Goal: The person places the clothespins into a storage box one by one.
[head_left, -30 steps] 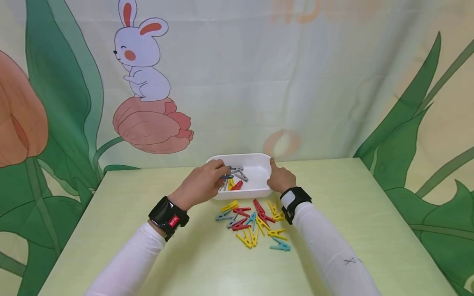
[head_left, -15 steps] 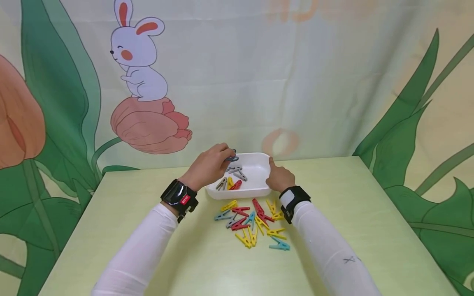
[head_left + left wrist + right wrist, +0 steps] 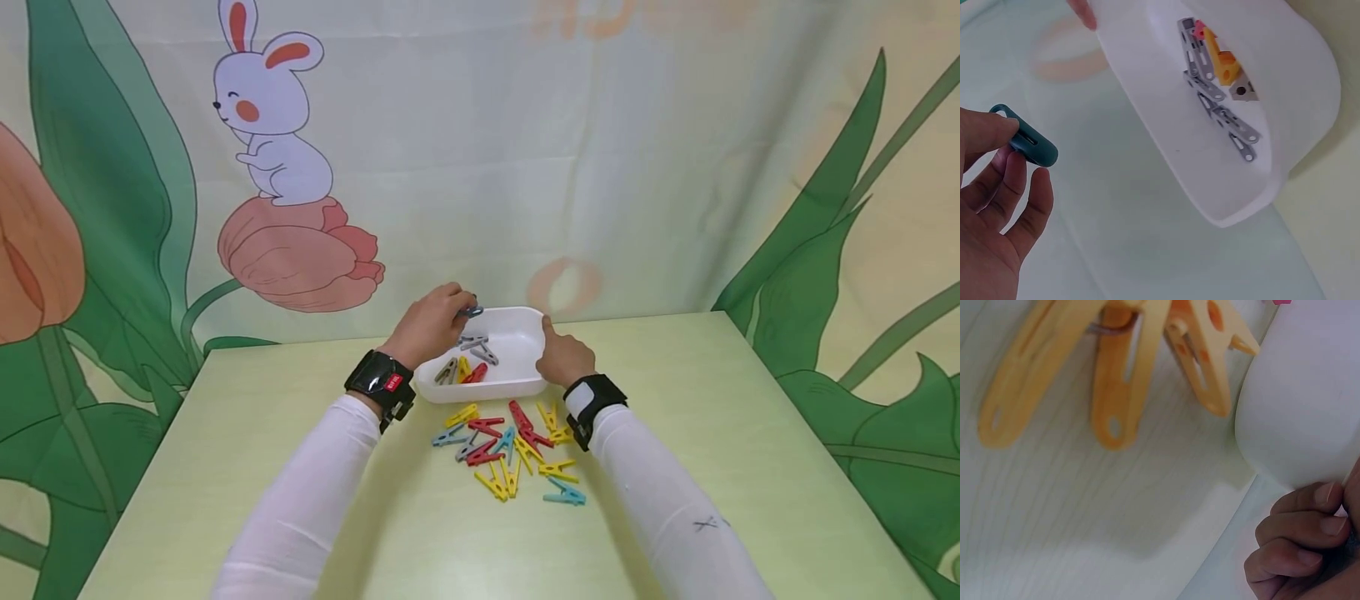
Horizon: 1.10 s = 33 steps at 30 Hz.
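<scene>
One printed backdrop (image 3: 450, 167) covers the upper frame of the head view, showing a pink flower (image 3: 288, 258) and a white rabbit (image 3: 288, 167) at upper left. Below it, a pale tabletop (image 3: 225, 442) runs to the bottom edge. A white tray (image 3: 517, 354) stands upright at centre frame, near the tabletop's far edge. Right hand (image 3: 567, 361), right of centre: grips the tray's right end, one digit at the rim, other fingers bent against the outer wall. Left hand (image 3: 431, 321), at the tray's upper left: thumb and fingers pinch a dark teal clip (image 3: 1041, 150), which lies at left of frame in the left wrist view, clear of the tray. Inside the tray, toward its left side, are grey clips (image 3: 486, 354), a beige clip (image 3: 446, 372), a yellow clip (image 3: 463, 368) and a red clip (image 3: 476, 373). Below the tray, a loose group of yellow, red, blue and grey clips lies on the tabletop, several overlapping; a light-blue clip (image 3: 567, 495) sits slightly apart at the group's lower right.
</scene>
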Motion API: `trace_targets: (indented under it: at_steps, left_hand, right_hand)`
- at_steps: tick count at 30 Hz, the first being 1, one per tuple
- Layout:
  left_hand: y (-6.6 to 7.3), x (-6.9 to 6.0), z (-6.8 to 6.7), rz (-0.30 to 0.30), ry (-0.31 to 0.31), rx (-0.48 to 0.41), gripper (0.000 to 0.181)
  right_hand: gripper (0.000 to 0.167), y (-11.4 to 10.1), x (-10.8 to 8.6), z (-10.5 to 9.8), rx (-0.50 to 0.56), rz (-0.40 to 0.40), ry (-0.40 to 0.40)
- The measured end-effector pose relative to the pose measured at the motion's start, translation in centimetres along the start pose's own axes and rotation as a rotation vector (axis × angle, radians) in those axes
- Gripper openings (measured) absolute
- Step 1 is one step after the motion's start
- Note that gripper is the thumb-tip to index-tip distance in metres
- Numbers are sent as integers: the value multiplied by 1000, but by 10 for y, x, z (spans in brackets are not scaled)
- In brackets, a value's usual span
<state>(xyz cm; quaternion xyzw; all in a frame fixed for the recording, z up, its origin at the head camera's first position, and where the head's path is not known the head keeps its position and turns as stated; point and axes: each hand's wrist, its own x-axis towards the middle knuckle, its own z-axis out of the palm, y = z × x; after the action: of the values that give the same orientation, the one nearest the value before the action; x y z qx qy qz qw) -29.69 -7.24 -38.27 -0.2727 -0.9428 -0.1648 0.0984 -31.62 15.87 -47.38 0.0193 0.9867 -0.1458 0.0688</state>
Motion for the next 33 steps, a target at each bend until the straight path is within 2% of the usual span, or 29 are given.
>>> trace_targets:
  at_steps: [8,11,14,17,21,25,28,33]
  left_hand:
    - [-8,6,17,-42,-26,-19,23]
    - [-10,7,21,-68,-59,-25,26]
    - [-11,7,24,-115,-135,-45,36]
    - [-13,5,26,-163,-216,-37,55]
    - [-18,3,29,-209,-252,-22,76]
    - [-27,-1,29,-242,-211,-31,82]
    - [-37,-4,31,-275,-130,-41,78]
    - [-57,-12,38,-385,-27,-115,72]
  right_hand:
    - [83,-1,-1,0,4,6,-6]
    - [83,-1,-2,-1,2,5,-6]
    - [83,-1,-3,-2,-4,4,-4]
    - [82,-2,-2,-3,-7,6,-4]
    - [82,-2,-1,-2,-14,4,-1]
    - [83,-2,0,-1,-16,5,2]
    - [83,-2,0,-1,-14,7,5]
    - [82,-2,1,-1,-15,7,8]
